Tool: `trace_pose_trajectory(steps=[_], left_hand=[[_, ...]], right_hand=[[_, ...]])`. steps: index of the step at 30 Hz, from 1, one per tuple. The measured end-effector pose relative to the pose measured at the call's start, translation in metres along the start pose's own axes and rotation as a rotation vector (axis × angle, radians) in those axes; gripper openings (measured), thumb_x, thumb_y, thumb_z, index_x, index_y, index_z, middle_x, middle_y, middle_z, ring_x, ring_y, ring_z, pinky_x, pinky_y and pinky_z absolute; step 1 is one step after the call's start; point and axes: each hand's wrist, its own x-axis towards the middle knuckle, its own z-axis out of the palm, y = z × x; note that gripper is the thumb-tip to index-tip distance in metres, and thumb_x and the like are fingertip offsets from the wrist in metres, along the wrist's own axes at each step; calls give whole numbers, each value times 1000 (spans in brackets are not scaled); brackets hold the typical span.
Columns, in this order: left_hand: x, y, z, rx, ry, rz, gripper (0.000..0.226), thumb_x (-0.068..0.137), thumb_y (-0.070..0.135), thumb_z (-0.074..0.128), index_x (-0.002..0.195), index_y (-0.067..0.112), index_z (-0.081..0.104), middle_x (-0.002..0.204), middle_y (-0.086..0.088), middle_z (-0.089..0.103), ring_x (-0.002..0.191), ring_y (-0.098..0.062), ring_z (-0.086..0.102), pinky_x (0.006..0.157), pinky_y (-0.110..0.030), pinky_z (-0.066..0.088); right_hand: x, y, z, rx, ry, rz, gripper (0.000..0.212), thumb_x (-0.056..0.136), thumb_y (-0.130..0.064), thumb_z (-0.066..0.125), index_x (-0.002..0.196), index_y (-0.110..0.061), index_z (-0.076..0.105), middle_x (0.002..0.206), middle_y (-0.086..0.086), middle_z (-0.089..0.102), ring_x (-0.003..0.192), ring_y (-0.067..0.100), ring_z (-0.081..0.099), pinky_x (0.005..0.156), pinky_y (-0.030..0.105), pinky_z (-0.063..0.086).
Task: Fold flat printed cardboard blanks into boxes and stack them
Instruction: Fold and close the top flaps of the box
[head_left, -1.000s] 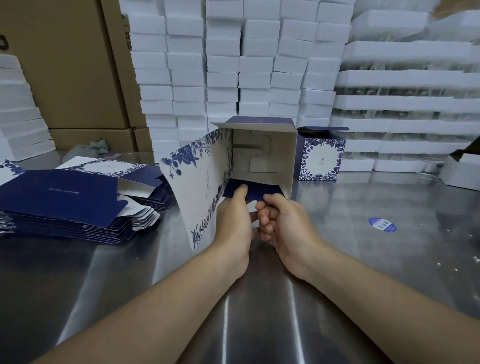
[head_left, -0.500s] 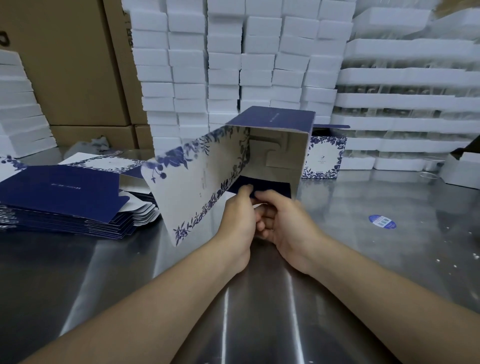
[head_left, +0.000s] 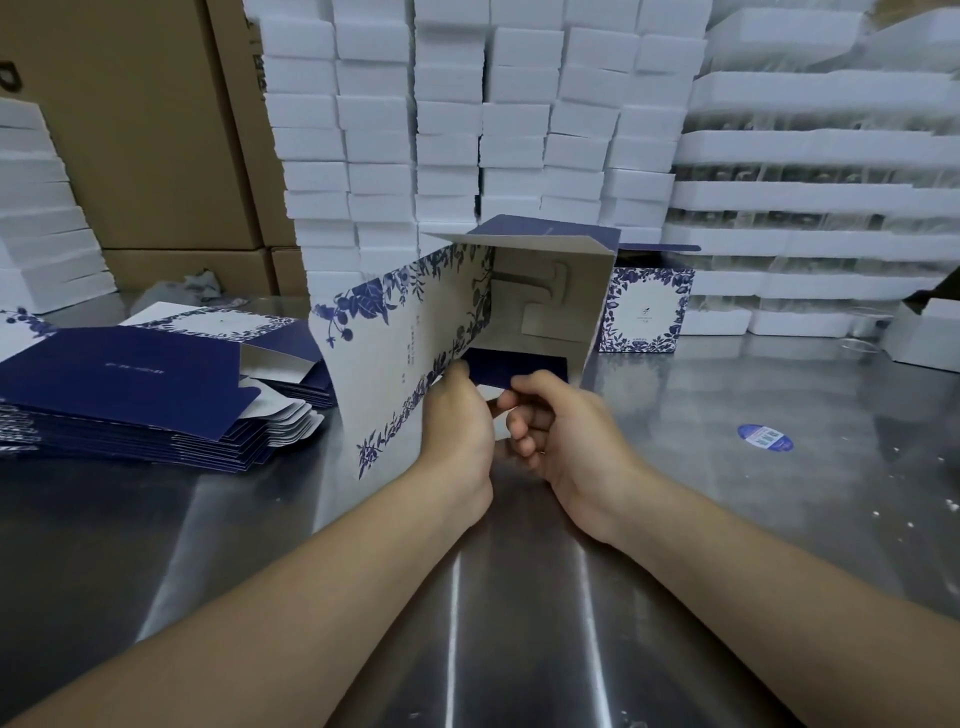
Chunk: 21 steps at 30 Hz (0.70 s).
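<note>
We held the half-formed box (head_left: 519, 306) just above the steel table (head_left: 727, 519), its open end toward us and its long axis running away from us. Our left hand (head_left: 457, 421) pinched the floral side panel (head_left: 395, 358) at the mouth, while our right hand (head_left: 561, 431) gripped the navy bottom flap (head_left: 511, 366). Both hands sat at the box's near edge, so we judged the flap would fold inward, away from us.

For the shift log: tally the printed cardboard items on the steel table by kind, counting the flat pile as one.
Half-folded box held in the left hand and right hand: 1
Finished box: 1
Pile of flat blanks: 1
Total: 3
</note>
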Motion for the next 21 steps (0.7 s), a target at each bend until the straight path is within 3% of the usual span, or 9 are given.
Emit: trace_pose_trajectory(steps=[3,7,10,13,17,21], left_hand=[[2,-1,-3,-3,14,8,37,108,32,33,104,9,62,55,-7,67,37,-24,53,43,-31,48],[2,-3,-3,-16,-18,0,42,107,36,37,92,10,66,58,-8,65,37,-24,51,44,-31,49],[1,-1,-3,-36,-41,-39,40,107,42,42,94,11,65,58,-7,68,39,-23,56,43,-31,50],[1,0,-4,-55,-5,-7,36,109,34,41,91,14,65,61,-6,71,44,-21,64,42,-31,52],[6,2,-8,-40,24,76,42,109,23,35,94,12,72,76,1,79,68,-13,78,55,-31,59],[8,1,-9,1,19,34,40,111,32,36,109,12,70,76,0,80,68,-15,79,69,-38,63]], right_hand=[[-1,0,1,-23,7,-5,29,96,-19,58,70,-15,70,57,1,55,46,11,43,49,24,35],[-1,0,2,-31,36,-15,28,96,-17,56,71,-14,67,56,0,53,45,10,41,49,24,33],[-1,-1,1,-18,35,-3,31,96,-20,58,67,-17,68,56,0,53,46,11,41,49,23,34],[-2,-3,2,-9,13,12,32,96,-23,58,66,-18,66,56,0,52,47,12,41,49,23,34],[-3,-5,1,-5,-26,50,30,95,-27,51,67,-18,54,53,-2,39,46,13,32,49,26,28],[-4,-4,1,-11,-32,52,29,98,-20,45,69,-18,49,53,-4,34,46,11,28,47,25,24]])
